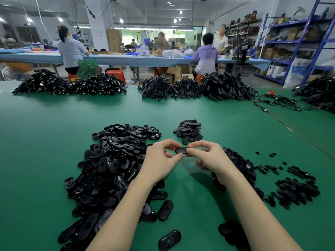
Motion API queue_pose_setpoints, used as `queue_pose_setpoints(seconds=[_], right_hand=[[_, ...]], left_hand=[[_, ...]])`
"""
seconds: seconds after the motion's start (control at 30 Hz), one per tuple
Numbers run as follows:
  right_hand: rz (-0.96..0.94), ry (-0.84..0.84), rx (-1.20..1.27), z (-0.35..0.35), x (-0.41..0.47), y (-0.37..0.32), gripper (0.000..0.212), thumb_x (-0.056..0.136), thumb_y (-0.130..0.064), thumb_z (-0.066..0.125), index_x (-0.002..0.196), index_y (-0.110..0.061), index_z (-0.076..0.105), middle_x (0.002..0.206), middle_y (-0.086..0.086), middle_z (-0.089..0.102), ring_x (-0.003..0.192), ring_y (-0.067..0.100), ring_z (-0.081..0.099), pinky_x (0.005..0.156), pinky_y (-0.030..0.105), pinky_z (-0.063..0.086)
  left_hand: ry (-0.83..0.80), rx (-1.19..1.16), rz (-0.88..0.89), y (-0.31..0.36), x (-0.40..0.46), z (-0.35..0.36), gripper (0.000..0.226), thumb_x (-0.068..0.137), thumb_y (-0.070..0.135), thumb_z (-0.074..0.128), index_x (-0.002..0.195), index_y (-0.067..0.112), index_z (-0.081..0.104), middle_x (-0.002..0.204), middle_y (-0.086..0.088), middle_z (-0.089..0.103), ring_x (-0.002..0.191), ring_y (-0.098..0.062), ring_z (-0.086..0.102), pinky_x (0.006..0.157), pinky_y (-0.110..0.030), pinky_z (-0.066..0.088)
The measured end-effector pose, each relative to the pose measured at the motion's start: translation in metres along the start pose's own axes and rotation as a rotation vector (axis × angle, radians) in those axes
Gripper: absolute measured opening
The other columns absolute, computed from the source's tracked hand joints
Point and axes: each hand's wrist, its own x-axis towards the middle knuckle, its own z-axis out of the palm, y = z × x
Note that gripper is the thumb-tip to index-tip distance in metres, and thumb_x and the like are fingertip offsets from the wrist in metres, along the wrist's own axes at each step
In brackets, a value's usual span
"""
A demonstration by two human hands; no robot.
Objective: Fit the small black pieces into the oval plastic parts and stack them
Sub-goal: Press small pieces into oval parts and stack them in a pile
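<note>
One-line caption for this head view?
Both hands, left and right, pinch one oval part above the green table, between an oval-parts heap and small pieces.

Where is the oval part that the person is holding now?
In the head view, the oval part is pinched between the left hand and right hand above the green table, just in front of the small stacked pile.
</note>
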Motion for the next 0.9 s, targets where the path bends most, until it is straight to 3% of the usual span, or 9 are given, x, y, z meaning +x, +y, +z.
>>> queue_pose_setpoints(seconds=[0.1,0.17,0.3,0.43,0.67,0.8,0.9], right_hand=[[0.023,0.031,-0.051,-0.008,0.001,0.000,0.011,0.088,-0.026,0.074,0.097,-0.021,0.071,0.080,-0.008,0.078,0.044,0.007,0.052,0.050,0.022,0.039],[0.028,0.038,-0.045,-0.013,0.003,-0.001,0.011,0.089,-0.028,0.074,0.097,-0.022,0.072,0.081,-0.009,0.078,0.045,0.006,0.053,0.052,0.023,0.039],[0.047,-0.004,-0.058,-0.017,0.003,0.000,0.010,0.090,-0.028,0.072,0.097,-0.021,0.072,0.081,-0.010,0.078,0.046,0.005,0.055,0.051,0.022,0.038],[0.079,-0.087,-0.069,-0.017,0.003,0.001,0.010,0.091,-0.030,0.071,0.097,-0.021,0.072,0.087,-0.008,0.079,0.049,0.006,0.058,0.054,0.023,0.038],[0.095,-0.138,-0.054,-0.021,0.005,0.004,0.012,0.091,-0.032,0.073,0.097,-0.022,0.072,0.090,-0.007,0.080,0.053,0.006,0.059,0.060,0.024,0.040],[0.098,-0.153,-0.061,-0.020,0.004,0.004,0.011,0.091,-0.033,0.072,0.094,-0.023,0.073,0.089,-0.007,0.080,0.053,0.004,0.059,0.059,0.023,0.042],[0.100,-0.164,-0.079,-0.021,0.003,0.004,0.009,0.092,-0.033,0.071,0.092,-0.024,0.073,0.088,-0.007,0.079,0.053,0.003,0.060,0.056,0.020,0.042]], left_hand=[[0.075,0.052,0.012,-0.001,0.014,0.005,0.015,0.078,0.029,0.081,0.090,0.031,0.074,0.087,0.017,0.071,0.054,0.002,0.056,0.061,-0.010,0.043],[0.126,0.062,-0.011,0.001,0.032,0.013,0.015,0.077,0.032,0.081,0.090,0.031,0.074,0.084,0.018,0.069,0.059,0.005,0.056,0.066,-0.010,0.043],[0.082,0.194,-0.034,0.008,0.077,0.038,0.016,0.080,0.029,0.073,0.095,0.034,0.070,0.104,0.007,0.065,0.097,-0.015,0.061,0.085,-0.024,0.046],[0.099,0.315,-0.069,0.008,0.117,0.057,0.022,0.085,0.024,0.065,0.105,0.033,0.066,0.120,-0.003,0.049,0.124,-0.024,0.041,0.094,-0.029,0.034],[0.107,0.372,-0.202,0.005,0.141,0.074,0.025,0.088,0.032,0.064,0.112,0.038,0.065,0.132,-0.005,0.048,0.130,-0.027,0.038,0.105,-0.040,0.035],[0.140,0.296,-0.169,0.000,0.135,0.075,0.032,0.087,0.039,0.066,0.118,0.034,0.062,0.131,-0.006,0.048,0.129,-0.027,0.039,0.106,-0.041,0.038],[0.190,0.237,-0.104,-0.001,0.118,0.071,0.034,0.088,0.037,0.064,0.119,0.026,0.056,0.128,-0.006,0.050,0.125,-0.026,0.041,0.099,-0.037,0.036]])
